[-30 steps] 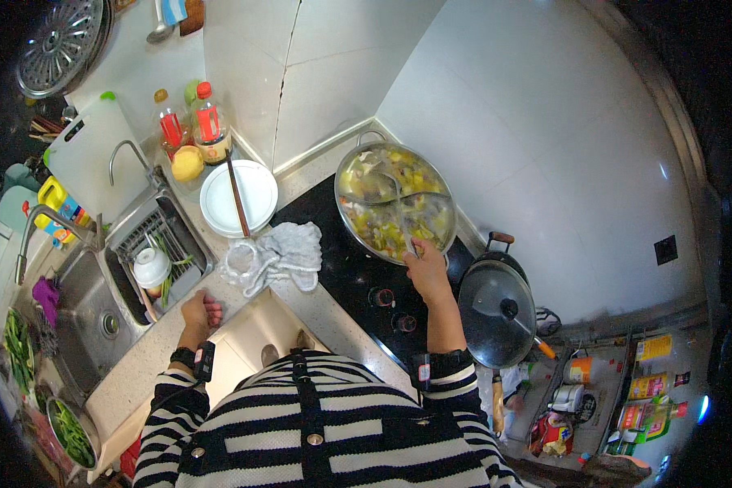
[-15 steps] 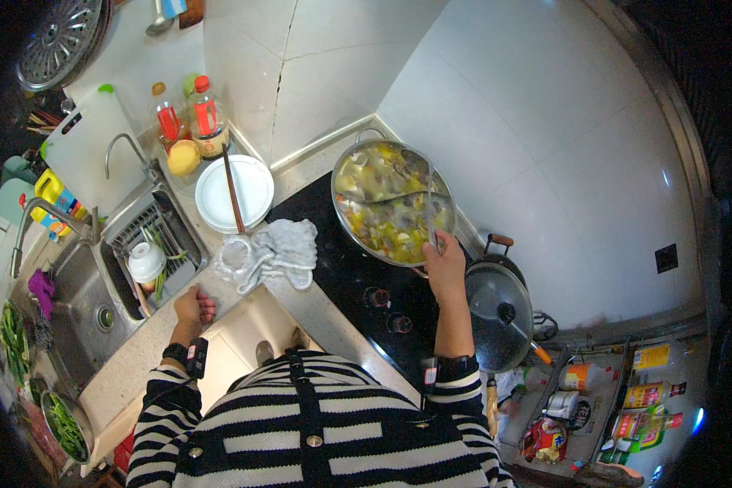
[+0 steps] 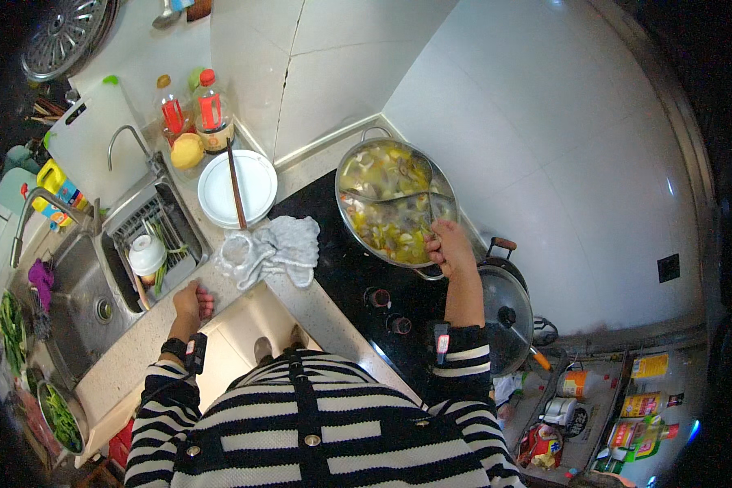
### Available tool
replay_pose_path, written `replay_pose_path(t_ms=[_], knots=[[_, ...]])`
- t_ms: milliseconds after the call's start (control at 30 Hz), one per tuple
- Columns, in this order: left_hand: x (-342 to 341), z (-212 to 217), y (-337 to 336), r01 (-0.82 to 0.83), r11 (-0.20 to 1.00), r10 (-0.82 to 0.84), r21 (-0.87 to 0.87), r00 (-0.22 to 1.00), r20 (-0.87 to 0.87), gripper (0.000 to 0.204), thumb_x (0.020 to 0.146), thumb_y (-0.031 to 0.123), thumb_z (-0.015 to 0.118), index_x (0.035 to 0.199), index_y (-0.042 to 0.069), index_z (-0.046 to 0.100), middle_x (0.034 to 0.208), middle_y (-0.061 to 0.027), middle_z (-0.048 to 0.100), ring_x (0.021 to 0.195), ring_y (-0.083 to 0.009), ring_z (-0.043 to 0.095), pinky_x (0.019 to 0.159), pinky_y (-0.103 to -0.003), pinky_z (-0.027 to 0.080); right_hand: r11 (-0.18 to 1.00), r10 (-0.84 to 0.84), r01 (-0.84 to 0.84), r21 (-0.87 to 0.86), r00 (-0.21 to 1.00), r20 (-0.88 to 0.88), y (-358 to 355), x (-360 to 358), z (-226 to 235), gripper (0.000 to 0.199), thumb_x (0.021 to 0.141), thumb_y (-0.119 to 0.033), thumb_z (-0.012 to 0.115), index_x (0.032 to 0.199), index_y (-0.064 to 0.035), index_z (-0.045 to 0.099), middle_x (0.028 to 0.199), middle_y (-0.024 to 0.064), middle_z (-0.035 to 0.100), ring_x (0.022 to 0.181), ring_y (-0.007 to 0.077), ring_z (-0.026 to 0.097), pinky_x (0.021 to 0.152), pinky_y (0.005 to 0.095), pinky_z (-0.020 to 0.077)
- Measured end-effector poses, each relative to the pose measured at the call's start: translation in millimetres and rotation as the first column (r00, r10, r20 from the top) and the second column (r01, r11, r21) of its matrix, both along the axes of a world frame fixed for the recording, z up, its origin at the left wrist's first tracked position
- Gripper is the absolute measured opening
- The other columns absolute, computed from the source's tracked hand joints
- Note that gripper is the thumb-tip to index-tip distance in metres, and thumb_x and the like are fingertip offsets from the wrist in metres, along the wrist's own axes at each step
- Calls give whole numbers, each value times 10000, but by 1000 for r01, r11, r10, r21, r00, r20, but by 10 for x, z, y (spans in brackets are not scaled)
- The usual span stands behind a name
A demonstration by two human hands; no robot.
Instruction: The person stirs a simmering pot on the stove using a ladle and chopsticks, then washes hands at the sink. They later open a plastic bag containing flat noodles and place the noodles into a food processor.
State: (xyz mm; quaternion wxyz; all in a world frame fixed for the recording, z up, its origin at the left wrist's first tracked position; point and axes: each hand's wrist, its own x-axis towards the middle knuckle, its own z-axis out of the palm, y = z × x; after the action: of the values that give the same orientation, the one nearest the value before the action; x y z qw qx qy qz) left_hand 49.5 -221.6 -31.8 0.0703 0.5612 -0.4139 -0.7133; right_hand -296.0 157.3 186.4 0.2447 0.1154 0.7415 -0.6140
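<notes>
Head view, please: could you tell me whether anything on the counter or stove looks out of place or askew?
Little stands out. A crumpled cloth lies partly on the black stove, close to the wok that the right hand stirs. Chopsticks lie across the white plate, one end jutting past its rim. No spill shows.

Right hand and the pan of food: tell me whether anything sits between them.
Nothing visible does. The right hand is already at the near rim of the pan of food, gripping a thin utensil that reaches into it. The lidded pot sits beside the forearm, off to the side.
</notes>
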Motion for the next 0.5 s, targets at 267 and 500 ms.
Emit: replay_pose_path(t_ms=[267, 500], knots=[[-33, 40, -2, -2, 1000, 4, -21, 997, 81, 303, 873, 336, 518, 792, 47, 556, 621, -94, 607, 430, -186, 537, 388, -314, 442, 833, 34, 251, -493, 866, 499, 16, -287, 2, 203, 931, -169, 471, 1025, -9, 388, 875, 122, 516, 513, 62, 417, 325, 173, 289], [-20, 19, -17, 1, 1000, -1, 7, 1000, 27, 308, 888, 329, 500, 794, 40, 556, 629, -98, 608, 437, -187, 539, 388, -305, 438, 584, 265, 393, -710, 735, 624, 74, -230, 80, 236, 934, -173, 466, 963, 53, 407, 697, 41, 434, 470, 55, 411, 320, 166, 335]])
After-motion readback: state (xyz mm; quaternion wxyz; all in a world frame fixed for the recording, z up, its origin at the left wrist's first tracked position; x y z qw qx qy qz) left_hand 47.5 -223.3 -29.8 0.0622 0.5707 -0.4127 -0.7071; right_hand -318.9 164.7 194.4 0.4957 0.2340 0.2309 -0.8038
